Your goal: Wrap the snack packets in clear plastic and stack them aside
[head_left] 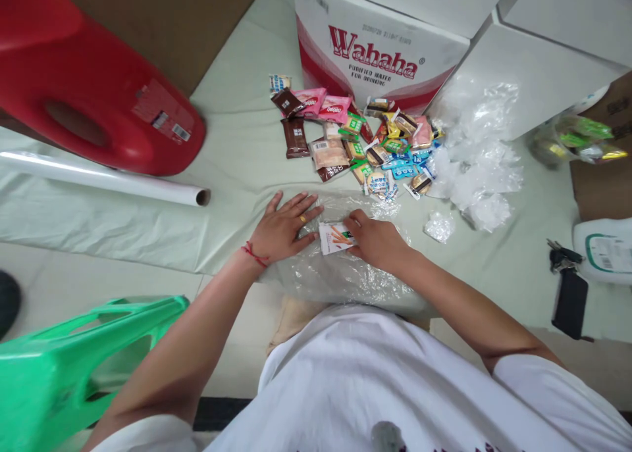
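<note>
My left hand (289,228) lies flat with its fingers spread on a sheet of clear plastic film (316,274) at the table's near edge. A small white snack packet (332,239), printed with orange sticks, is between my two hands on the film. The fingers of my right hand (372,240) are closed on the packet's right end. Just beyond my hands is a pile of wrapped snacks, among them pink packets (334,108), a brown packet (295,138) and a blue packet (402,168). My left thumb points toward the packet's left edge.
A white and red Wahaha carton (375,57) stands behind the snacks. Crumpled clear plastic (474,156) lies to the right. At the left are a red jug (123,90) and a film roll (108,181), with a green stool (59,366) below. Keys and a black case (570,304) lie far right.
</note>
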A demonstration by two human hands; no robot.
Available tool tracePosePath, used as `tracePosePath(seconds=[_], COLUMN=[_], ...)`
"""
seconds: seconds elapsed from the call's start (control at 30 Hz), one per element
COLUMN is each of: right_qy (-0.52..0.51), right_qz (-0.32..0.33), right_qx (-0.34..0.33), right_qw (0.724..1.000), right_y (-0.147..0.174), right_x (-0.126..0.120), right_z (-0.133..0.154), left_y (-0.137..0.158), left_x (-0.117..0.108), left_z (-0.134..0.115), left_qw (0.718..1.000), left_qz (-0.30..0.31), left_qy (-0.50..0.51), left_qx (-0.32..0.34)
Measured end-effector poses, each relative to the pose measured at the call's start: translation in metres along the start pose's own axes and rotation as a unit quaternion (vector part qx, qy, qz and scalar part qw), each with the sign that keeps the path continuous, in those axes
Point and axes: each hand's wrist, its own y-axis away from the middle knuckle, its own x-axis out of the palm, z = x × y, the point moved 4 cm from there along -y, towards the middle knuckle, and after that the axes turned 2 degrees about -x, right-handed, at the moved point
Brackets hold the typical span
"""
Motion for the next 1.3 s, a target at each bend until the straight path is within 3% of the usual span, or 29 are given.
tracePosePath(seconds=[0.1,0.2,0.27,0.43,0.53,0.63,0.77,0.93,1.03,1.17,1.3], right_qy=[-0.058,-0.067,-0.037,0.030,0.034,0.039,0.063,0.025,-0.019,-0.096,-0.117], right_qz=[-0.043,-0.113,-0.111,-0.060,-0.090,-0.126,-0.099,-0.068,-0.101,-0.174,-0.134], right_qx=[-0.028,-0.002,0.025,0.014,-0.012,-0.027,-0.054,-0.075,-0.081,-0.101,-0.153], right_qw=[0.997,0.991,0.993,0.998,0.995,0.991,0.992,0.995,0.991,0.975,0.972], right_y=[-0.001,-0.013,-0.030,-0.060,-0.042,-0.005,0.037,0.053,0.067,0.109,0.136], right_x=[-0.012,-0.032,-0.039,-0.043,-0.048,-0.047,-0.021,0.028,0.046,0.060,0.090], right_z=[-0.008,-0.031,-0.048,-0.077,-0.081,-0.076,-0.067,-0.072,-0.078,-0.071,-0.043], left_y=[0.002,-0.004,-0.012,-0.037,-0.032,-0.012,0.028,0.066,0.075,0.079,0.077], left_x=[-0.010,-0.024,-0.028,-0.025,-0.035,-0.050,-0.046,-0.002,0.012,0.008,0.006], left_z=[0.001,0.003,0.005,0.013,0.011,-0.007,-0.038,-0.054,-0.057,-0.060,-0.065], left_qw=[0.998,0.981,0.969,0.984,0.994,0.999,0.997,0.995,0.994,0.993,0.993], left_qz=[-0.052,-0.163,-0.198,-0.096,-0.044,-0.040,-0.050,-0.004,0.020,0.029,0.032], left_qy=[0.039,0.044,0.016,-0.010,0.012,0.000,-0.048,-0.054,-0.032,0.005,-0.020], left_qx=[-0.011,-0.095,-0.147,-0.147,-0.098,-0.025,0.047,0.084,0.107,0.112,0.109])
